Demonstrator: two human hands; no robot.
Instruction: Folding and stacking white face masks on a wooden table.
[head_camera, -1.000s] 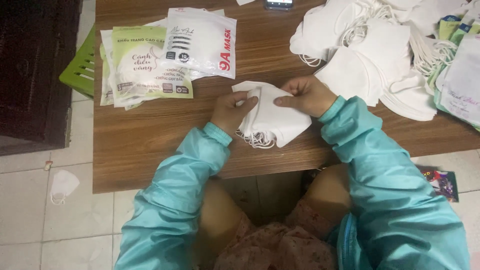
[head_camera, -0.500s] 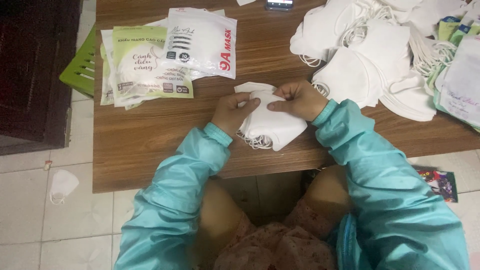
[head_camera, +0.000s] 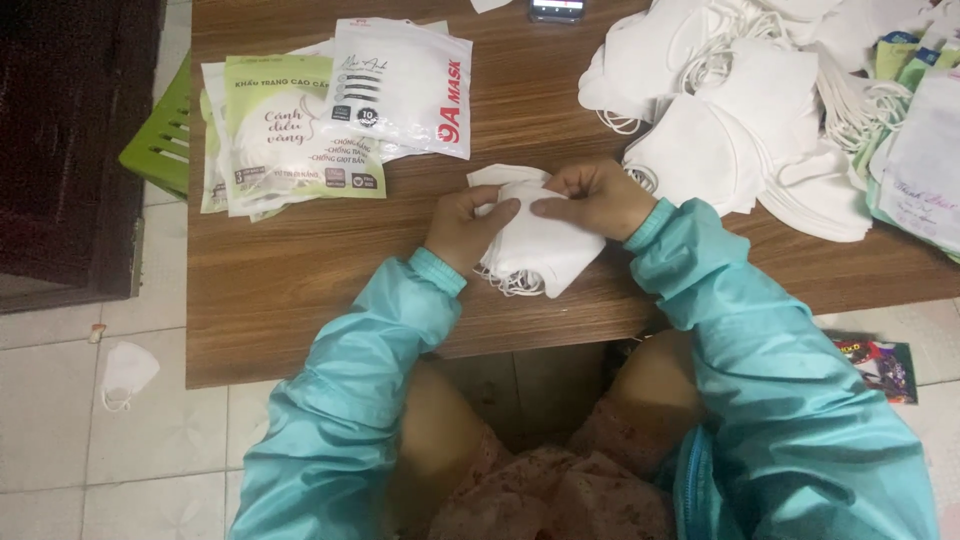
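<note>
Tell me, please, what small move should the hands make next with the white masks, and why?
Probably square the stack of white masks flush: the left hand and right hand both pinch its top edge, while ear loops stick out below.

Bench (head_camera: 300, 300): printed mask packets (head_camera: 330, 110) far left, loose white mask pile (head_camera: 740, 110) far right, phone (head_camera: 557, 9) at top edge; one mask on floor (head_camera: 125, 370).

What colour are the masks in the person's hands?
White. The stack of masks, held by the left hand and right hand, shows best in the head view.
</note>
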